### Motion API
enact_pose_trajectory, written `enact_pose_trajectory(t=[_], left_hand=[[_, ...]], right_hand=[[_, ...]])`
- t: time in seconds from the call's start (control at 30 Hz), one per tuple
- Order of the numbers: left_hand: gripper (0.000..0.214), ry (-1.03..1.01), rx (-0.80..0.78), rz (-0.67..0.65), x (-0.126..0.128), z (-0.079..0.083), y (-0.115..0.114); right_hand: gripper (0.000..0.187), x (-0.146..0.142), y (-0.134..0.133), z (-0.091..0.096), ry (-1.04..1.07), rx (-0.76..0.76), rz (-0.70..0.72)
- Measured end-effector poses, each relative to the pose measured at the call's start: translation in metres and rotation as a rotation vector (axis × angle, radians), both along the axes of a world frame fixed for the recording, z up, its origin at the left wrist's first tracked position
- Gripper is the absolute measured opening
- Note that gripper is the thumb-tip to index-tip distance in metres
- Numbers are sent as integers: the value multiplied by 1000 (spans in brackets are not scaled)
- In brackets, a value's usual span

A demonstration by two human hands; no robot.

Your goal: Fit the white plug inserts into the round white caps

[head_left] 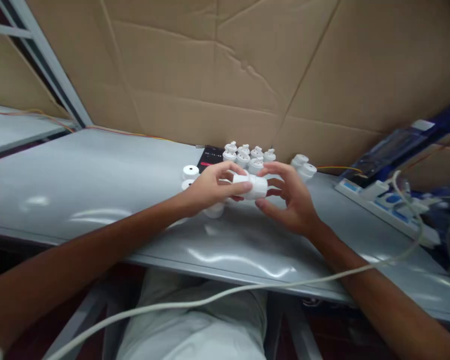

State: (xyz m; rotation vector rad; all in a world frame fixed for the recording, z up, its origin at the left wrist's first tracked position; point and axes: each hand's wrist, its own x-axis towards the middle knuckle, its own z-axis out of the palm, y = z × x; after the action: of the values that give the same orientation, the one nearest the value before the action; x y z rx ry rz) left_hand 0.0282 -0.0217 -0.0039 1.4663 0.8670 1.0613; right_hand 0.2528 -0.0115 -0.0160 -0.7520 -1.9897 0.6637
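Note:
My left hand and my right hand meet over the grey table, both closed around one small white plastic cylinder part held lying sideways between them. Left fingers wrap its left end; right thumb and fingertips pinch its right end. Just behind the hands stands a cluster of several white knobbed parts. Two more white parts sit to the right of it, and white round caps lie left of my left hand. Another white piece lies under my left hand.
A dark phone with a timer display lies behind the parts, against a cardboard wall. A white power strip with blue sockets lies at right. A white cable crosses in front of the table edge.

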Motion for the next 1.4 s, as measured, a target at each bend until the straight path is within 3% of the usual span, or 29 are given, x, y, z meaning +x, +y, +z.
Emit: enact_pose_trajectory(t=[0.13, 0.3, 0.57, 0.67, 0.83, 0.93, 1.1, 1.27, 1.4], left_hand=[[40, -9, 4, -1, -1, 0, 1], [37, 14, 192, 19, -2, 0, 2], [38, 140, 280, 17, -1, -1, 0], [31, 281, 316, 4, -1, -2, -1], [21, 429, 410, 4, -1, -3, -1], [18, 454, 439, 10, -2, -3, -1], [18, 495, 492, 23, -2, -2, -2], [18, 546, 541, -10, -1, -3, -2], [17, 569, 588, -38, -1, -5, -3]], right_hand=[[54, -2, 0, -1, 38, -45, -34], [49, -4, 3, 0, 159, -242, -16], [39, -4, 9, 2, 193, -303, 5], [29, 3, 18, 4, 104, -196, -104], [20, 32, 45, 6, -268, 193, -455], [26, 49, 63, 1, -425, 206, -547], [32, 69, 84, -10, -426, 222, -665], [27, 79, 87, -11, -478, 318, -704], [28, 75, 85, -7, -667, 314, -794]])
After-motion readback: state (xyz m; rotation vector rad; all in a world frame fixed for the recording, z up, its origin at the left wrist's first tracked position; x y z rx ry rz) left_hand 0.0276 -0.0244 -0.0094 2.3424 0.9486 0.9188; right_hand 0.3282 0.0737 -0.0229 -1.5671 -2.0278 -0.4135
